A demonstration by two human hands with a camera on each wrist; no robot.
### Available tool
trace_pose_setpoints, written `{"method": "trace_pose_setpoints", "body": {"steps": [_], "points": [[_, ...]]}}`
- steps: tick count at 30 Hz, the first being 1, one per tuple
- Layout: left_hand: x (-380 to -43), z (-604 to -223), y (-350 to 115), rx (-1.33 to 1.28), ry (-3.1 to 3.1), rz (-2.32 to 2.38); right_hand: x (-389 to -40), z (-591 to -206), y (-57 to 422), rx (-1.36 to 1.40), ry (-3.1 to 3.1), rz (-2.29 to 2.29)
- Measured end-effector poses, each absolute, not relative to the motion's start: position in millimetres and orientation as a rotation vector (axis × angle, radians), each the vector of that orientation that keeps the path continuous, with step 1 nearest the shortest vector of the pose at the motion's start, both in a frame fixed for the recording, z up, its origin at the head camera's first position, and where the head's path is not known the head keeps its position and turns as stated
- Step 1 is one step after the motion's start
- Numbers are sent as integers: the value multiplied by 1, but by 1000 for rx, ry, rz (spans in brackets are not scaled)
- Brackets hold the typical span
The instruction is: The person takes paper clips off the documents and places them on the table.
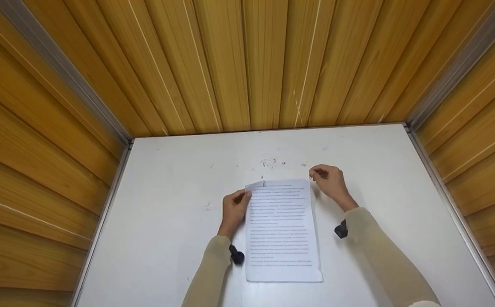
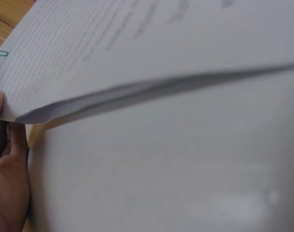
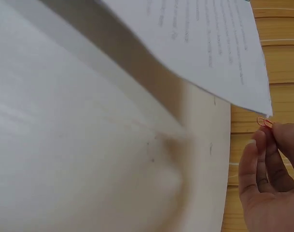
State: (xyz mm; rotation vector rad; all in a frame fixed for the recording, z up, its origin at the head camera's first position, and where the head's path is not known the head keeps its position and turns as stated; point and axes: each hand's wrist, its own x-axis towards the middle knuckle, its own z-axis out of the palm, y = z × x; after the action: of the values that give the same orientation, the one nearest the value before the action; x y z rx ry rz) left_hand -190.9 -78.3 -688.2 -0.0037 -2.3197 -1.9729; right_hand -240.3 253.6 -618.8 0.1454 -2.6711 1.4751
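Printed paper sheets (image 1: 279, 230) lie lengthwise before me, their upper part raised off the table in the wrist views. My left hand (image 1: 234, 209) pinches the upper left edge between thumb and fingers. A green paper clip (image 2: 3, 53) sits on the top edge, left of its middle, where a corner flap looks folded over. Between thumb and forefinger, my right hand (image 1: 329, 181) holds a red paper clip (image 3: 265, 122). That clip is right at the sheets' upper right corner.
The white table (image 1: 166, 213) carries dark smudges (image 1: 269, 162) beyond the paper. Yellow wood-look panels (image 1: 264, 64) wall in the back and both sides. A black wrist device (image 1: 237, 255) is on each forearm.
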Motion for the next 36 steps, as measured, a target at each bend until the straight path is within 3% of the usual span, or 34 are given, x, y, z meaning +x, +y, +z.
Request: {"method": "trace_pose_setpoints", "body": {"steps": [13, 36], "points": [[-190, -686, -79, 11, -2343, -1968, -226, -650, 286, 19, -2857, 1366], [-190, -689, -79, -12, -2352, -1948, -227, -654, 297, 61, -2908, 1348]]}}
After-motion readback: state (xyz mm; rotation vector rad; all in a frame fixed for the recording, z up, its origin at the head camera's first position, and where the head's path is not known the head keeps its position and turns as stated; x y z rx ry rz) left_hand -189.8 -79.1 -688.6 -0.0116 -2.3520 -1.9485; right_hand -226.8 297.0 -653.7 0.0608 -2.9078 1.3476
